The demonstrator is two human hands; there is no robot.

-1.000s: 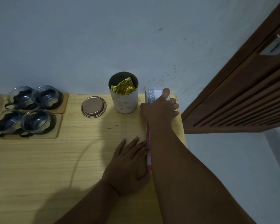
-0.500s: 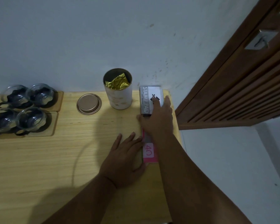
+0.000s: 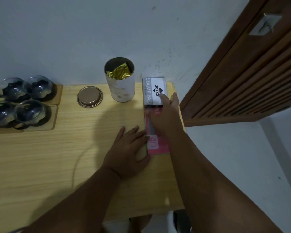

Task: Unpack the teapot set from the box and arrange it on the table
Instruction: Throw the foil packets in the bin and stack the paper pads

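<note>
1. The right hand lies flat and open on the long pink cardboard box at the right edge of the pale wooden table; its fingertips touch the near end of the white-and-grey box printed "STAMP PAD". It grasps nothing.
2. A second ago that hand reached further back and covered most of the white-and-grey box; now it has drawn back, and the box's printed top shows almost whole.
3. More of the pink box shows too: a panel marked "40" is now in plain sight, where before only a thin pink edge was visible.
4. The left hand stays pressed flat on the table, fingers spread, against the pink box's left side, much as before.
5. The open white cylindrical tin with crumpled gold foil inside stands just left of the white-and-grey box, its round bronze-coloured lid lying apart on the table.
6. Four clear glass cups with dark bases sit on tan coasters at the far left, unmoved.
</note>
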